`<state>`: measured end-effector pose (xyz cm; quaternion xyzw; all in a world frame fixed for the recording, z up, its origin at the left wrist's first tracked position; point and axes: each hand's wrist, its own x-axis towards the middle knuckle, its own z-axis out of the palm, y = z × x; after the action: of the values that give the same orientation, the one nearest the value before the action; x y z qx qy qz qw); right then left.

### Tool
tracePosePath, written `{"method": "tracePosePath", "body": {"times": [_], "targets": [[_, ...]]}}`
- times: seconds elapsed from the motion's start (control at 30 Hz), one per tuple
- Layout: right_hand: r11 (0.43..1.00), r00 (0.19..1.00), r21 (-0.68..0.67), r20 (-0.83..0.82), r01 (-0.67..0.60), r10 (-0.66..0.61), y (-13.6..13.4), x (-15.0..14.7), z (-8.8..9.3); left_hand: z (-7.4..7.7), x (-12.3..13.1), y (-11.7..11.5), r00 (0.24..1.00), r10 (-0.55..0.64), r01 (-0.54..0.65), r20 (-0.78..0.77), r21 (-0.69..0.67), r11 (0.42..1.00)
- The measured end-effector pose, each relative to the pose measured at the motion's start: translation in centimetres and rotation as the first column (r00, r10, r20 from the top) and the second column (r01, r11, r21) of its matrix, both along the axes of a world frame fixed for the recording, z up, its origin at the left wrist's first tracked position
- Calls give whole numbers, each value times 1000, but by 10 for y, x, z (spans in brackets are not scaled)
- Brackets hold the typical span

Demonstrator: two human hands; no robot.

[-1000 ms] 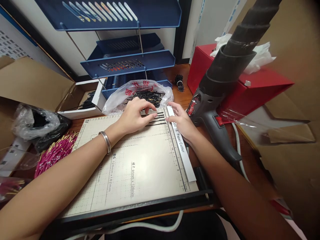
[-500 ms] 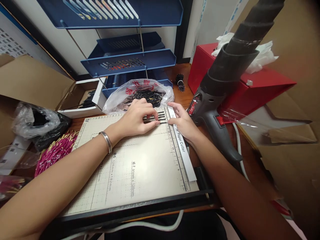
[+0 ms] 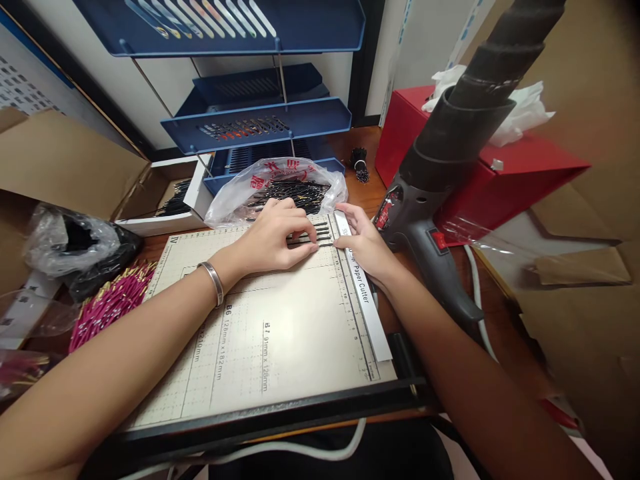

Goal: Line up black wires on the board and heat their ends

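A cream paper cutter board [image 3: 295, 320] with printed grid lines lies in front of me. Several short black strips [image 3: 323, 231] lie side by side near its top edge. My left hand [image 3: 283, 233], a metal bangle at its wrist, rests over their left ends, fingers curled with thumb and fingertips on the strips. My right hand [image 3: 365, 243] grips the upper part of the white "Paper Cutter" rail [image 3: 367, 300], thumb on its left side near the strips' right ends and fingers over its top.
Behind the board are a plastic bag [image 3: 225, 203] of black strips and blue trays [image 3: 260, 123]. A grey heat gun [image 3: 435, 213] and red box [image 3: 530, 173] stand right. Magenta strips [image 3: 110, 303], a black bag [image 3: 105, 267] and a white box [image 3: 197, 193] are left.
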<state>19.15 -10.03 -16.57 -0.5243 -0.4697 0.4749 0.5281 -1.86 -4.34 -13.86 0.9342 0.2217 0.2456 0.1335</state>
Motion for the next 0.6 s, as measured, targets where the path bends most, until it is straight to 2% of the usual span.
{"method": "tracePosePath", "body": {"times": [0.6], "targets": [[1000, 999, 12, 43, -1, 1, 0, 4, -4, 1, 1, 0, 1000, 14, -14, -19, -19, 1000]]}}
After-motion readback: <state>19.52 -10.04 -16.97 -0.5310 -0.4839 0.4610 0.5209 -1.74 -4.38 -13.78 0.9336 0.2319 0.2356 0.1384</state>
